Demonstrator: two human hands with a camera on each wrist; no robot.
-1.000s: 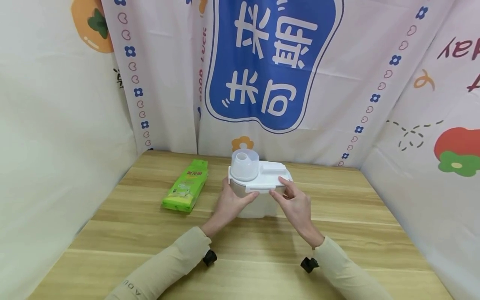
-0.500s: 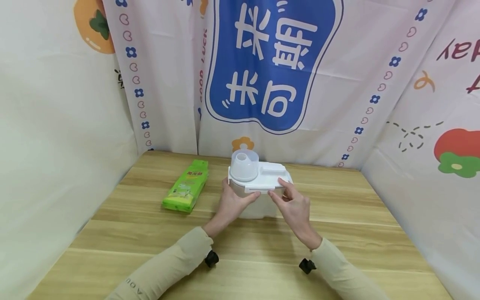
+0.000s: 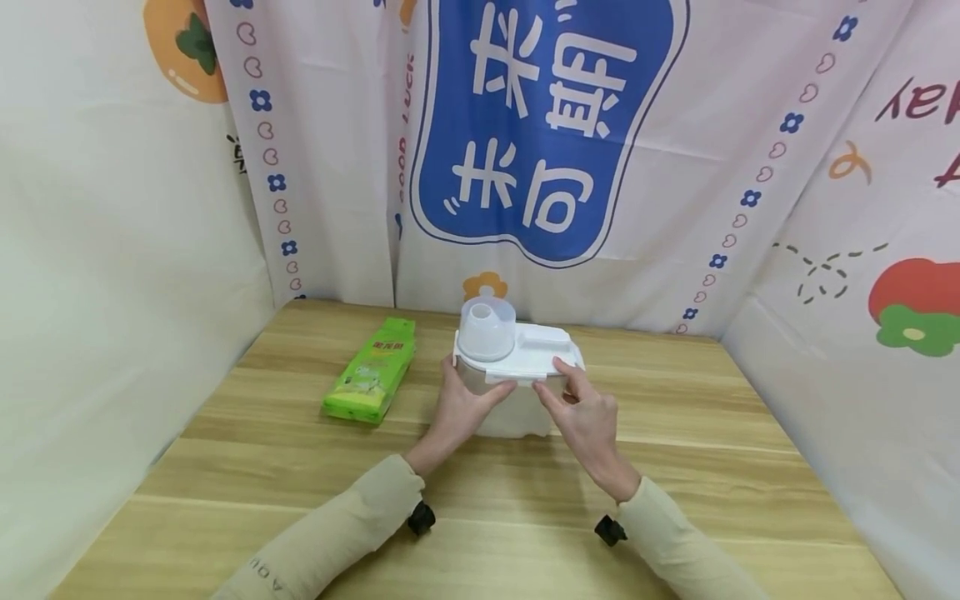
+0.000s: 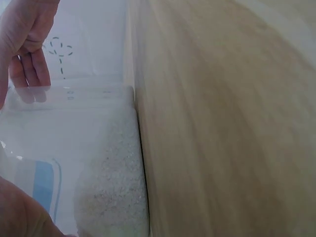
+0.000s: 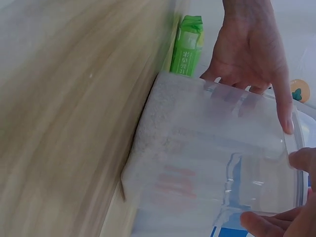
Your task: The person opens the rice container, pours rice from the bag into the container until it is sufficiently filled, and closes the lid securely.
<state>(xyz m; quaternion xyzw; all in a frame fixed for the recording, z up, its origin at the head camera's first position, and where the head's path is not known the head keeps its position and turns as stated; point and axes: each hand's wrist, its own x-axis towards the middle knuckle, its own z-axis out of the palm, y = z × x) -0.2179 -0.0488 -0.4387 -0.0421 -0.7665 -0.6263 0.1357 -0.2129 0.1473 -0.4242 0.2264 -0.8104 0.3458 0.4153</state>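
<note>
A translucent storage container stands upright on the table, its lower part filled with white, rice-like grains. Its white lid is on, carrying a clear cup at the left and a front latch. My left hand holds the container's left side, thumb on the front by the latch. My right hand pinches the lid's front right edge, thumb at the latch and index finger on top. In the right wrist view, both thumbs meet the latch strip.
A bright green packet lies on the wooden table, left of the container. Printed cloth hangs behind the table and along both sides. A black wrist camera sits under each sleeve.
The container and both hands have shifted very slightly left. My grip looks the same, and the green packet stays where it was.
</note>
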